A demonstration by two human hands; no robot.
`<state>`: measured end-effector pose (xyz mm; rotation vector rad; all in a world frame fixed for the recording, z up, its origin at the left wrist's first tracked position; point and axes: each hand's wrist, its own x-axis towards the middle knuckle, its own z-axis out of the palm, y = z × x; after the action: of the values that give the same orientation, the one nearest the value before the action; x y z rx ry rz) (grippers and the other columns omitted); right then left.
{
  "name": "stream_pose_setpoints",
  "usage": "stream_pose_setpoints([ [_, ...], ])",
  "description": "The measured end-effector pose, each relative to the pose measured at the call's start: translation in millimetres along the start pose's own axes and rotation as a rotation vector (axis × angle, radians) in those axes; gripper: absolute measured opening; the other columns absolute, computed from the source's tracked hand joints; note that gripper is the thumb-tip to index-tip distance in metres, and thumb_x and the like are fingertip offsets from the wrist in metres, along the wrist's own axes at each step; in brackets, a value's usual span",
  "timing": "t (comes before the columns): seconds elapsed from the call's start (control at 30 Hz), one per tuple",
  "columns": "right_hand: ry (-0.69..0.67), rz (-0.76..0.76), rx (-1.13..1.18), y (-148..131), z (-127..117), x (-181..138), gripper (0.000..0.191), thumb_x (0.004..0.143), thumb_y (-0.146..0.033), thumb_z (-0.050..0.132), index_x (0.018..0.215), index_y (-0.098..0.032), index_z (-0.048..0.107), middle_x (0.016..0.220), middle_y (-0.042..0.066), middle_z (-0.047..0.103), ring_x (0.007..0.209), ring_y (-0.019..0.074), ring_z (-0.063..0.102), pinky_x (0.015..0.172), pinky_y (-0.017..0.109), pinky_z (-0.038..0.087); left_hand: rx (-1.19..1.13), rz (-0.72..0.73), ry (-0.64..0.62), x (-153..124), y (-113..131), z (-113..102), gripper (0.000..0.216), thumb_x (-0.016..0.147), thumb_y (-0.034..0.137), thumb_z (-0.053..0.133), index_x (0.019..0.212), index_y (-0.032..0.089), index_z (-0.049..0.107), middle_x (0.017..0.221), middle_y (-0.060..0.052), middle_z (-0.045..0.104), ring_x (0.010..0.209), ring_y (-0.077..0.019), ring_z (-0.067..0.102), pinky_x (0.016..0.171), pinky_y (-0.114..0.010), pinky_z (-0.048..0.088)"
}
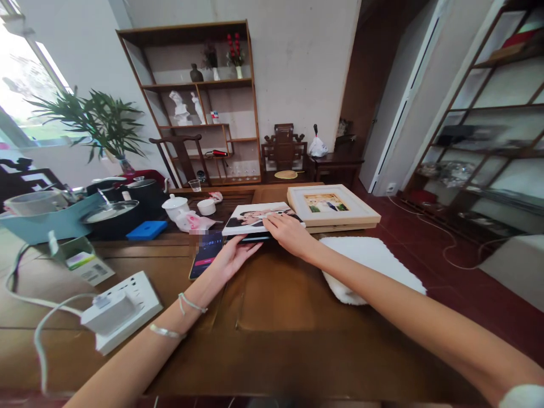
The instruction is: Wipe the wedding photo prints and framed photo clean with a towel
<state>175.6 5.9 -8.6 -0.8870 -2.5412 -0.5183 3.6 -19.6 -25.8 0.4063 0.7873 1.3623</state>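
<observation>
A photo panel [263,215] with a white edge and a picture of people on top is between my hands near the table's middle. My left hand [234,256] is at its front edge, fingers stretched partly underneath, supporting it from below. Across its top right lies my right hand [289,233], fingers bent over the picture, its thumb hidden. Under the panel shows a dark thing with a light blue edge, too covered to name. A phone [207,255] with a lit timer lies left of my left hand. Right of the panel, a framed photo [340,205] rests on a flat stack.
A white fluffy cloth [374,266] lies beside my right forearm. At left are a power strip [127,311] with cables, a small open box [85,260], a blue box [147,230], a pot [111,218] and a white teapot [175,206].
</observation>
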Motion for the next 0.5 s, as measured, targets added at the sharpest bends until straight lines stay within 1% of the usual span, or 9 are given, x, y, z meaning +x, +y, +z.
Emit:
stream_pose_setpoints([
  [0.1,-0.051,0.008,0.053,1,-3,8,0.033,0.087,-0.002,0.042,0.118,-0.007,0.051,0.126,0.020,0.054,0.120,0.0291,0.047,0.096,0.044,0.041,-0.009,0.007,0.014,2,4,2,0.036,0.087,0.002,0.040,0.118,0.013,0.056,0.106,-0.013,0.069,0.096,-0.0246,0.068,0.090,-0.045,0.052],
  [0.2,-0.120,0.015,0.111,3,-5,18,0.030,0.086,-0.005,0.048,0.115,-0.007,0.052,0.126,0.020,0.054,0.119,0.0297,0.048,0.093,0.043,0.043,-0.012,0.016,0.024,-1,8,4,0.041,0.083,-0.004,0.041,0.119,0.010,0.055,0.104,-0.014,0.070,0.094,-0.0249,0.068,0.088,-0.041,0.054],
  [0.23,-0.149,0.014,0.131,5,-4,20,0.027,0.086,-0.007,0.050,0.113,-0.007,0.054,0.122,0.020,0.056,0.115,0.0287,0.051,0.091,0.042,0.045,-0.010,0.015,0.028,-2,8,4,0.043,0.082,-0.006,0.041,0.119,0.009,0.055,0.104,-0.014,0.069,0.094,-0.0245,0.069,0.087,-0.039,0.055],
  [0.3,-0.209,0.012,0.171,10,-2,25,0.023,0.088,-0.015,0.053,0.111,-0.010,0.056,0.115,0.014,0.060,0.103,0.0248,0.058,0.084,0.040,0.049,-0.001,0.005,0.038,-2,8,3,0.043,0.082,-0.007,0.041,0.120,0.008,0.055,0.105,-0.015,0.069,0.091,-0.0229,0.070,0.083,-0.033,0.056],
  [0.37,-0.256,0.008,0.205,16,3,28,0.026,0.090,-0.026,0.055,0.112,-0.014,0.056,0.113,0.009,0.059,0.096,0.0215,0.059,0.080,0.040,0.051,0.016,-0.016,0.046,1,5,2,0.041,0.083,-0.006,0.043,0.120,0.008,0.055,0.107,-0.015,0.068,0.089,-0.0216,0.070,0.082,-0.030,0.057],
  [0.43,-0.285,0.011,0.227,21,10,28,0.030,0.090,-0.033,0.055,0.116,-0.017,0.054,0.116,0.008,0.056,0.095,0.0210,0.059,0.079,0.042,0.051,0.037,-0.044,0.048,6,2,-1,0.041,0.084,-0.007,0.045,0.120,0.008,0.055,0.108,-0.015,0.067,0.090,-0.0223,0.070,0.082,-0.033,0.057],
  [0.5,-0.303,0.023,0.241,26,16,26,0.031,0.090,-0.032,0.055,0.117,-0.017,0.053,0.117,0.008,0.056,0.096,0.0215,0.058,0.079,0.042,0.051,0.058,-0.081,0.048,13,0,-3,0.041,0.084,-0.006,0.046,0.121,0.008,0.054,0.109,-0.016,0.066,0.094,-0.0253,0.068,0.084,-0.039,0.056],
])
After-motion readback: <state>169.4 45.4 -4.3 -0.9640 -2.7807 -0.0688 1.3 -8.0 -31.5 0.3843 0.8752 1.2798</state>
